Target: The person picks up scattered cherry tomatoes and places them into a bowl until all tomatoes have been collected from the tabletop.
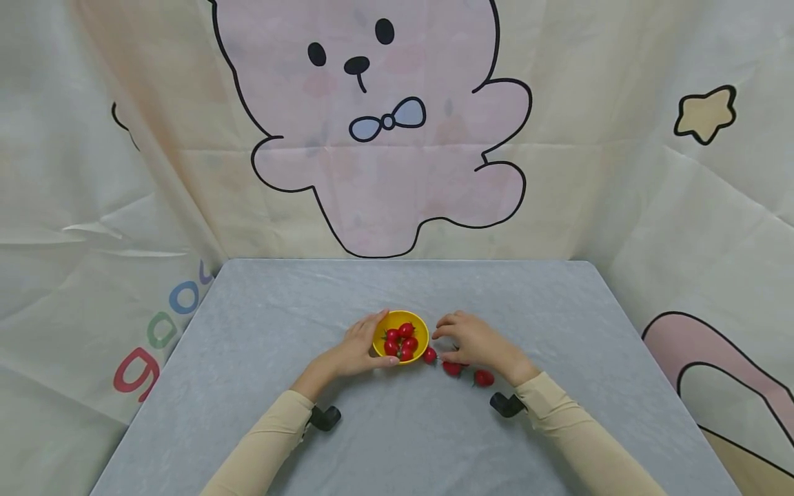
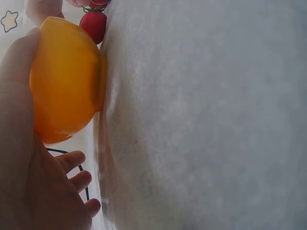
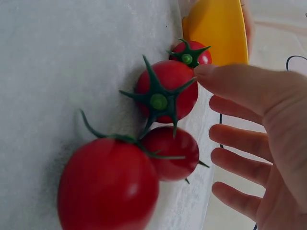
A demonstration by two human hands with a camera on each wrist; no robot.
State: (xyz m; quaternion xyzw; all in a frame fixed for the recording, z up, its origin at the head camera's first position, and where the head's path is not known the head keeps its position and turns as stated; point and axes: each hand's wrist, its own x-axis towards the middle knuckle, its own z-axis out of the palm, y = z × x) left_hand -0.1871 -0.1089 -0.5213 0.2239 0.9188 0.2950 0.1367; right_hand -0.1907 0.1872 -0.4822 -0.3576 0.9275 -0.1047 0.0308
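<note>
A yellow bowl [image 1: 378, 345] with several red cherry tomatoes [image 1: 406, 344] in it sits on the table. My left hand [image 1: 355, 350] holds the bowl from its left side, thumb at the near rim and fingers round the far side. My right hand [image 1: 474, 342] hovers just right of the bowl with its fingers apart and nothing between them. Below it, several loose tomatoes with green stalks lie in a row; the nearest to the right wrist camera is a large tomato [image 3: 110, 187], and the farthest, a small tomato [image 3: 192, 53], lies beside the bowl.
A pale grey cloth covers the table [image 1: 298, 296]. Behind it hangs a cream curtain [image 1: 558, 207] printed with a pink bear. Each forearm wears a small black wrist camera, such as the right wrist camera [image 1: 507, 405].
</note>
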